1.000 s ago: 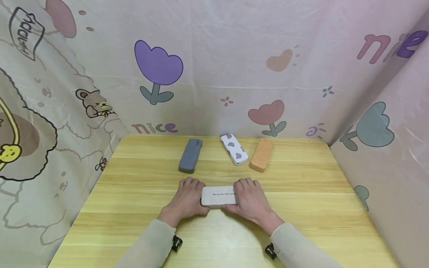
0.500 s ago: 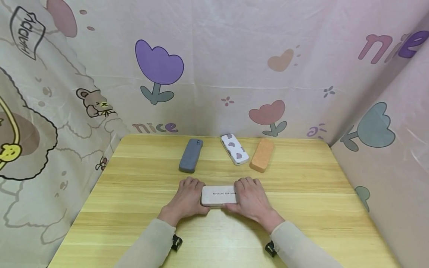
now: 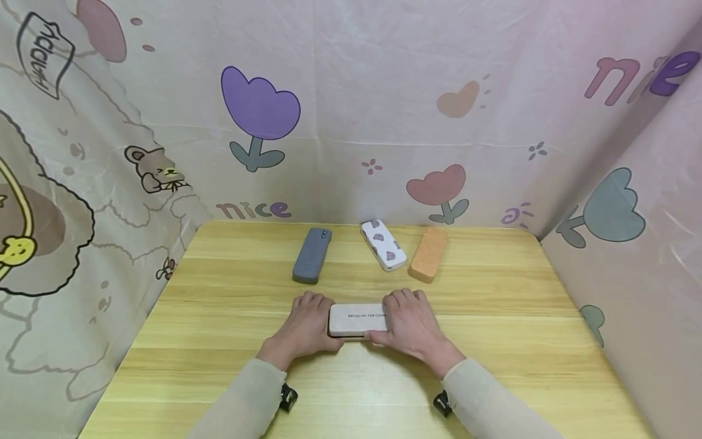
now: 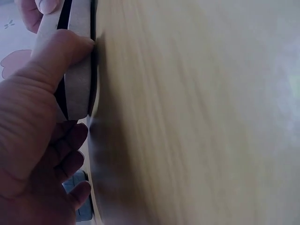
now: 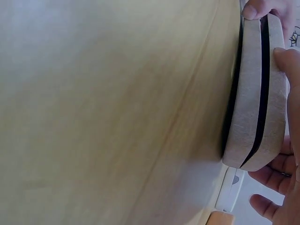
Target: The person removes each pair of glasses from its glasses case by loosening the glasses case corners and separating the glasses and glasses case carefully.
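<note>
A pale grey glasses case point(image 3: 356, 320) printed "REFUELING FOR CHINA" lies crosswise low over the table's near middle. Its left end is gripped by my left hand point(image 3: 307, 324), whose thumb presses the lower half in the left wrist view. My right hand point(image 3: 410, 323) holds the right end, with the thumb point(image 5: 283, 58) against the lid's front edge. Between lid and base a narrow dark gap point(image 5: 265, 79) runs along the front. The inside of the case is hidden, and the fingers behind it are partly covered.
Along the back of the wood-grain table point(image 3: 219, 341) lie a dark blue-grey case point(image 3: 312, 256), a white case with bear prints point(image 3: 384, 245) and an orange case point(image 3: 428, 254). A printed curtain point(image 3: 351, 91) hangs behind the table and along both sides.
The lid has risen slightly, and a dark slit has appeared along the front of the case. Both hands keep their places at its ends.
</note>
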A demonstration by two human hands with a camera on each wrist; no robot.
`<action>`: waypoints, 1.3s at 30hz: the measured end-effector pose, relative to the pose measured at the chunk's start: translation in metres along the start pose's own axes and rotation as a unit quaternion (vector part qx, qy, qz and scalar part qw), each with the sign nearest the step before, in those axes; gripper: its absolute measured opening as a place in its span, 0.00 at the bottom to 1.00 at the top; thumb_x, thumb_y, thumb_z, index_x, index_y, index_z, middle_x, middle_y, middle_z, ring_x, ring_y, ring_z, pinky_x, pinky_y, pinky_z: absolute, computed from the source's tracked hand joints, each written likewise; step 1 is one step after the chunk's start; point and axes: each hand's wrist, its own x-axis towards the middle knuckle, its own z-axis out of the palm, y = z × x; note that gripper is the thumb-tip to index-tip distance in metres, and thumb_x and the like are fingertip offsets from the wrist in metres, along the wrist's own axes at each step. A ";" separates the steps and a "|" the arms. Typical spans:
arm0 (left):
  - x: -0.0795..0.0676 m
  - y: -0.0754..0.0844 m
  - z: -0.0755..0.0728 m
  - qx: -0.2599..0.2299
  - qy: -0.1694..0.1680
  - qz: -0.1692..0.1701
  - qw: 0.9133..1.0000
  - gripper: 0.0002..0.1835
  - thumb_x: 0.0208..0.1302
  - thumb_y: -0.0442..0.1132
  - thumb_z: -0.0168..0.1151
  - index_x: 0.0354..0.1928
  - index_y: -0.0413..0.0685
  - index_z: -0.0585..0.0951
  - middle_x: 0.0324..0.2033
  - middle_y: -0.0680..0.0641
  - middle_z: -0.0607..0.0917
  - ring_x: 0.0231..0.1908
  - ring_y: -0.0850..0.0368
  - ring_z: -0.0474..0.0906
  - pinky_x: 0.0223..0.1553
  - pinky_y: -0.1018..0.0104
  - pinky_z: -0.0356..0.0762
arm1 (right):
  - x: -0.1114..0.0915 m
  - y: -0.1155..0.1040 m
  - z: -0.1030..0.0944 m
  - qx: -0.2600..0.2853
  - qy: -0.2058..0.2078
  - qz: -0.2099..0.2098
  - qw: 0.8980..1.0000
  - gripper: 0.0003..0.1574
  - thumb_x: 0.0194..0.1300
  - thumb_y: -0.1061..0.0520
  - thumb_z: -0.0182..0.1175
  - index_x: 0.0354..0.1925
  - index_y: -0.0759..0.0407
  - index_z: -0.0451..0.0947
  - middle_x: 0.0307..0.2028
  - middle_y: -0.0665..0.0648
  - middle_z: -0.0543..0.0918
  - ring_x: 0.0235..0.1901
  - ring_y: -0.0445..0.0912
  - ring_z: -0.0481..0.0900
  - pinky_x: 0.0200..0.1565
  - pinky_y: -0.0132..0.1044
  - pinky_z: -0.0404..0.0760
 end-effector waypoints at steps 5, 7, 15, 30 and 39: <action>0.000 -0.002 0.002 -0.009 -0.004 -0.004 1.000 0.44 0.49 0.64 0.79 0.61 0.43 0.78 0.56 0.44 0.82 0.59 0.45 0.70 0.67 0.42 0.63 | 0.001 0.001 -0.001 0.001 -0.010 0.002 1.000 0.47 0.56 0.14 0.61 0.38 0.55 0.79 0.36 0.53 0.81 0.39 0.50 0.78 0.45 0.46 0.71; 0.000 -0.003 0.003 -0.013 -0.005 -0.006 1.000 0.44 0.50 0.65 0.79 0.61 0.43 0.78 0.56 0.44 0.82 0.59 0.45 0.69 0.67 0.42 0.63 | 0.002 0.001 -0.001 0.002 -0.014 0.003 1.000 0.46 0.56 0.14 0.61 0.38 0.55 0.79 0.36 0.53 0.82 0.39 0.50 0.78 0.46 0.46 0.71; 0.000 -0.004 0.003 -0.030 -0.008 -0.006 1.000 0.44 0.50 0.64 0.80 0.62 0.42 0.78 0.58 0.44 0.82 0.61 0.44 0.69 0.67 0.42 0.63 | 0.004 0.002 -0.004 -0.010 -0.024 -0.003 1.000 0.45 0.57 0.15 0.60 0.38 0.55 0.79 0.36 0.53 0.83 0.39 0.50 0.78 0.47 0.47 0.72; 0.000 -0.004 0.000 -0.038 -0.009 -0.005 0.999 0.43 0.50 0.62 0.81 0.61 0.43 0.78 0.56 0.45 0.82 0.58 0.45 0.69 0.68 0.40 0.61 | 0.014 0.006 -0.013 -0.029 -0.031 -0.032 0.999 0.41 0.61 0.14 0.56 0.25 0.48 0.74 0.27 0.49 0.80 0.32 0.47 0.78 0.47 0.48 0.74; -0.003 -0.006 0.000 -0.057 -0.024 -0.018 0.998 0.53 0.50 0.64 0.80 0.68 0.31 0.74 0.58 0.39 0.81 0.60 0.41 0.67 0.69 0.39 0.59 | 0.029 0.020 -0.030 0.077 -0.083 0.072 0.991 0.39 0.73 0.23 0.52 0.37 0.54 0.87 0.34 0.51 0.88 0.41 0.51 0.84 0.65 0.60 0.72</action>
